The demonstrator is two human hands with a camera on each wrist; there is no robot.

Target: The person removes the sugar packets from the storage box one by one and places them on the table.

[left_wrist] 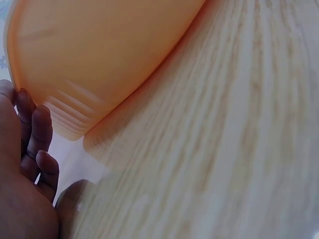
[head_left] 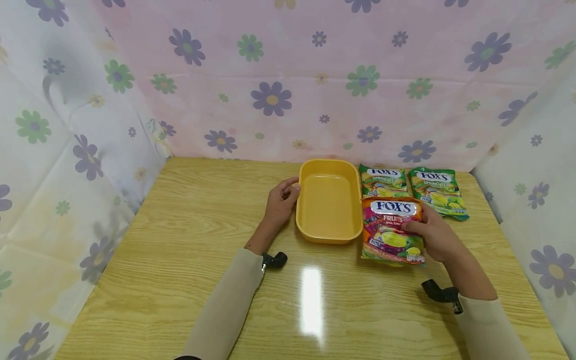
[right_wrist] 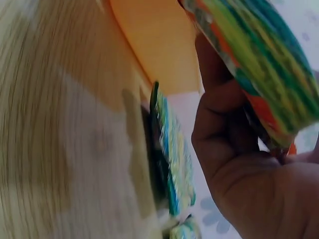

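My right hand grips a red and purple Fox's Fruits candy bag by its right side, thumb on the printed front. In the right wrist view the held bag shows its striped bottom side, raised above the table. My left hand rests against the left side of a yellow plastic tray; its fingers touch the outer wall, loosely bent. Behind the held bag lies a green Fox's Spring Tea candy bag, its lower part hidden. Another green Spring Tea bag lies right of it.
The wooden table carries the tray and the bags, near its back edge. A flowered cloth rises behind the table and on both sides. Black wrist mounts sit on both forearms.
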